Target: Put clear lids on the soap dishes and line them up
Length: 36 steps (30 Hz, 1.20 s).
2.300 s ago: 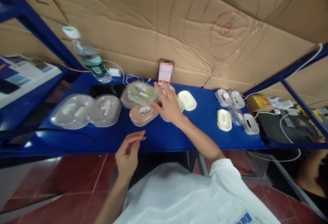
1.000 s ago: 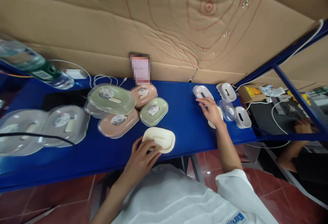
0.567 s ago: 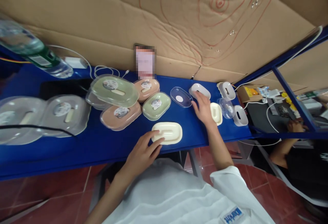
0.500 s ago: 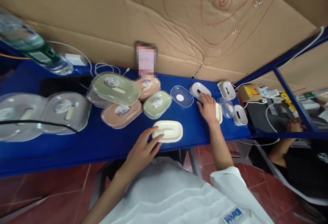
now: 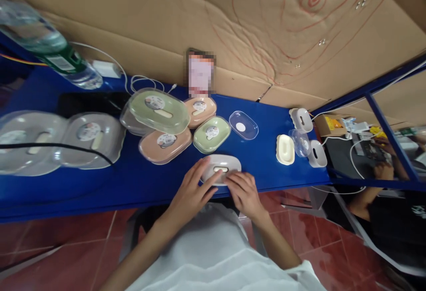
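Observation:
In front of me a pale grey soap dish tray (image 5: 228, 162) rests over the cream base, which shows through its slot. My left hand (image 5: 195, 184) grips the tray's left end, with fingertips on the rim and over the inside. My right hand (image 5: 244, 193) has its fingers close together on the near right edge. Part of the tray is hidden beneath my fingers. Behind it lies a clear oval lid (image 5: 250, 131) with a round white sticker. Just left of that, a closed green soap dish (image 5: 216, 139) carries a label.
Covered pink soap dishes (image 5: 163, 151) and grey soap dishes (image 5: 104, 153) crowd the left. At right lie a cream base (image 5: 285, 150), pale trays (image 5: 318, 158) and another clear lid (image 5: 302, 145). A phone (image 5: 200, 76) leans on the cardboard. A co-worker's hand (image 5: 383, 171) is beyond the frame.
My right hand has come back leftward with the pale grey tray, which now sits over the cream base. My left hand stays at the base's left end. The view has shifted slightly.

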Available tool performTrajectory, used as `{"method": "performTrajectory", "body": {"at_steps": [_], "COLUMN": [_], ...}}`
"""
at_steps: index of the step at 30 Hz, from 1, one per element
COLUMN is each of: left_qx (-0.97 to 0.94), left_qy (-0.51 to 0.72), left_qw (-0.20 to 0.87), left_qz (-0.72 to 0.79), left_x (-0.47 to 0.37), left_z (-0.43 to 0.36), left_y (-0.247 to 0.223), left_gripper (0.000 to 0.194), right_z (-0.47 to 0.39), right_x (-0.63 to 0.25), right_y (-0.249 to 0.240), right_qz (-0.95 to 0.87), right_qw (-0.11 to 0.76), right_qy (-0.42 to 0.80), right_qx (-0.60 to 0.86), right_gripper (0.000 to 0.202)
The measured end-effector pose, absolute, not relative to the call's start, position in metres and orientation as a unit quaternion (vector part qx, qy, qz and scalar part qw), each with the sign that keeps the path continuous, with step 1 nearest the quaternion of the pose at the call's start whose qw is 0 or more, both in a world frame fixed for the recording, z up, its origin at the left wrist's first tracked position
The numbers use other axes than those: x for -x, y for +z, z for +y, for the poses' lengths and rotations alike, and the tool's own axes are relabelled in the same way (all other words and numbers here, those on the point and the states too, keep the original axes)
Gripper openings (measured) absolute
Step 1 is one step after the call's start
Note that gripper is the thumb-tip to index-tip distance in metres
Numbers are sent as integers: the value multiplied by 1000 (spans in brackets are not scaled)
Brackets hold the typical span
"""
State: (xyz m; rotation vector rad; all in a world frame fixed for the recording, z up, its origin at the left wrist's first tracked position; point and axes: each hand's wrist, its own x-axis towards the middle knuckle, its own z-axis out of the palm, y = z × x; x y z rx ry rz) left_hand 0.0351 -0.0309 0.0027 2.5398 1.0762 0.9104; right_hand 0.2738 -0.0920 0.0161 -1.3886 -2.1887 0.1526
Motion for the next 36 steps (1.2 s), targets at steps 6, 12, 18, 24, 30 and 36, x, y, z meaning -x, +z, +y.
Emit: {"method": "performTrajectory", "body": {"at_steps": [6,12,18,24,30,36], "left_qx": [-890,-870,-833,-849,-847,-826], "left_qy": [259,292,318,297,298,290], "left_qw": [103,111,138,125,145,192], "left_qz": [361,382,430,420,416,445], "left_x": [-27,-10,4,-2,-6,-11], "left_z": [-32,-44,-47,-41,-34,-36], "left_y": [5,7,0,1,5,3], "left_gripper": [38,53,56,42,46,77], "right_z": [-54,30,14,-12,-23,-50], "right_x": [-290,-331,-355,-373,-360,-325], "right_y": [34,45,32,13,24,29], "right_qz": [-853,-679,-579,-498,-702,-743], "right_qw": [192,301,420,454,270,285], "right_qy": [122,124,158,129,80,93], "right_qx": [469,658,681,727,654,599], "right_gripper": [40,31,50,60,64,63]}}
